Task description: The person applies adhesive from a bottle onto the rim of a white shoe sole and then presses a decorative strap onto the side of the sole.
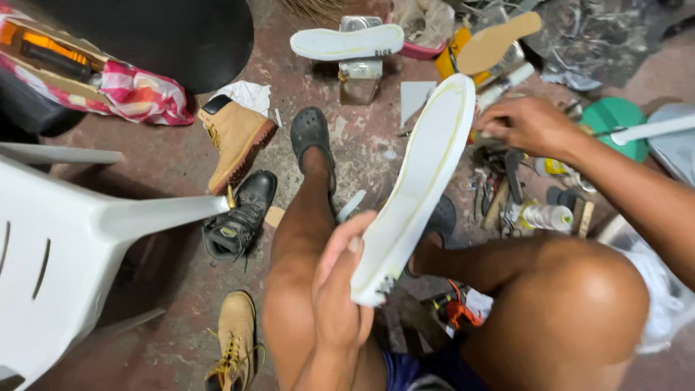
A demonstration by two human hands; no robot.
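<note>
On the concrete floor [181, 166], a person sits low with knees apart, holding a long white sole [416, 188] up between them. The left hand [339, 289] has its grip closed around the sole's heel end, thumb across the inner face, so the piece stands tilted with its toe pointing up and away. The right hand [525, 127] is out past the toe end, over a heap of tools [507, 181]; its fingers are curled, but I cannot tell whether they hold anything.

A yellowish line runs round the sole's rim, so this looks like the gluing or fitting stage, with the sole held ready while the other hand goes to the tools. Any next move would want the sole kept steady and its coated rim off the knees.

Room is tight. A tan boot [235, 137] and a black boot [239, 213] lie to the left, a white chair [65, 239] crowds that side, and a glue bottle [546, 216] lies just beside the tools. Another sole [347, 42] rests on a box further off.
</note>
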